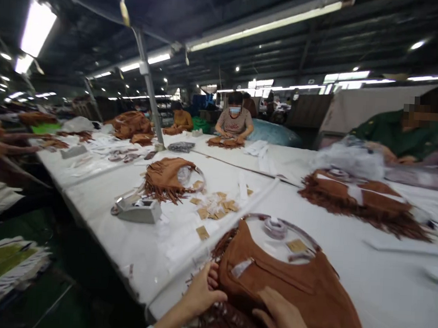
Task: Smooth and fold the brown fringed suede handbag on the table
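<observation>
Just the one cam here, worn on my head, facing forward and angled down across the white bench [126, 247]. My left grip [204, 290] and right grip [284, 314] are up close at the bottom; ceiling lights [38, 27] sit farther off up top.

A brown, suede-looking bag [300, 286] is lying on its side panel on the white table [392, 290], its lower part running out of view at the bottom edge. Its upper edge is dipping in a deep curve, and a slim strap [296, 228] is arching beyond that dip, framing a rounded opening through which the tabletop is showing. A dark seam or zip line is running slantwise across the smooth front, and a small whitish piece [242, 268] is sitting near its upper left end. Reddish-brown fringe [225, 242] is spilling along the left side, its thin strands lying loose and uneven
</observation>
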Demonstrator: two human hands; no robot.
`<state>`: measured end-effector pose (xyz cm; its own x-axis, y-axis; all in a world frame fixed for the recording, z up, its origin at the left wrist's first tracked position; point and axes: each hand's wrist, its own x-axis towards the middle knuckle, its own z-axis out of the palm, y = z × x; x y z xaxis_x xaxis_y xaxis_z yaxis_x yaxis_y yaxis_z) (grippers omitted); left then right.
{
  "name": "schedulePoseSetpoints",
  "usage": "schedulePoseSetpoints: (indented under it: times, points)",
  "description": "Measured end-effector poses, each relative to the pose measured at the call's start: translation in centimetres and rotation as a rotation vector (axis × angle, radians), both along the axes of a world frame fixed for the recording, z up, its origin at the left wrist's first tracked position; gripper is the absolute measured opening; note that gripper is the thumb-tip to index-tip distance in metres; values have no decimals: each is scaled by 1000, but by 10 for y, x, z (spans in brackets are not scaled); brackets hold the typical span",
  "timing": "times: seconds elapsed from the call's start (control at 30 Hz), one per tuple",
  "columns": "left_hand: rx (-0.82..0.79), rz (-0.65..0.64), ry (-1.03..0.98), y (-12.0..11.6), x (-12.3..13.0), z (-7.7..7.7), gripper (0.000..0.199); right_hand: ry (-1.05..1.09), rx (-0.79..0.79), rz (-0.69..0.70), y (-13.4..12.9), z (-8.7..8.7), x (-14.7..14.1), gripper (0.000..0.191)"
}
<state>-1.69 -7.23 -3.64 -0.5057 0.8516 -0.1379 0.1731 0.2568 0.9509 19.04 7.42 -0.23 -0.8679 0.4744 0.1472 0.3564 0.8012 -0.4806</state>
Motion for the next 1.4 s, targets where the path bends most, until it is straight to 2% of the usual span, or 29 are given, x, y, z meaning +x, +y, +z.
schedulePoseSetpoints:
  times: [0.1, 0.2, 0.33, 0.4, 0.5, 0.6, 0.7, 0.77, 0.83, 0.97, 1.03, 1.1, 1.17, 1.27, 1.4]
  points:
    - [-7, 23, -129, -5, 16, -4, 62, -162, -37, 34, -12, 18, 0, 19]
    - [-20, 13, -120, 0, 10, 3, 57, -188, -33, 31, -18, 30, -14, 19]
    - [-48, -65, -50, 0, 3, 13, 46, -226, -22, 14, -28, 37, -32, 16]
    - [-61, -74, 82, -2, 4, 17, 42, -257, 4, 15, -31, 38, -40, 19]
    - [-8, -109, 410, -4, 11, 21, 48, -283, 96, 59, -33, 35, -48, 19]
    - [80, -281, 640, 0, 21, 21, 59, -287, 223, 119, -36, 27, -52, 13]
    - [129, -432, 712, 8, 28, 13, 41, -305, 266, 131, -42, 20, -51, 15]
    - [139, -480, 716, 13, 28, 5, 26, -318, 252, 107, -42, 19, -43, 11]
    - [151, -513, 714, 16, 25, -1, 18, -317, 232, 72, -38, 23, -24, 9]
    - [180, -519, 716, 17, 17, -7, 18, -166, 96, -52, -22, 33, 49, 54]
    - [188, -515, 716, 16, 16, -7, 19, -107, 36, -132, -15, 33, 87, 63]
    - [190, -519, 717, 17, 15, -8, 19, -108, 34, -139, -10, 27, 112, 64]
    - [188, -539, 728, 17, 13, -7, 18, -119, 67, -89, -9, 19, 122, 65]
    - [184, -553, 782, 16, 14, 0, 22, -105, 135, -12, -12, 9, 118, 68]
    - [228, -499, 973, 10, 37, 22, 60, -50, 249, 46, -17, 4, 110, 73]
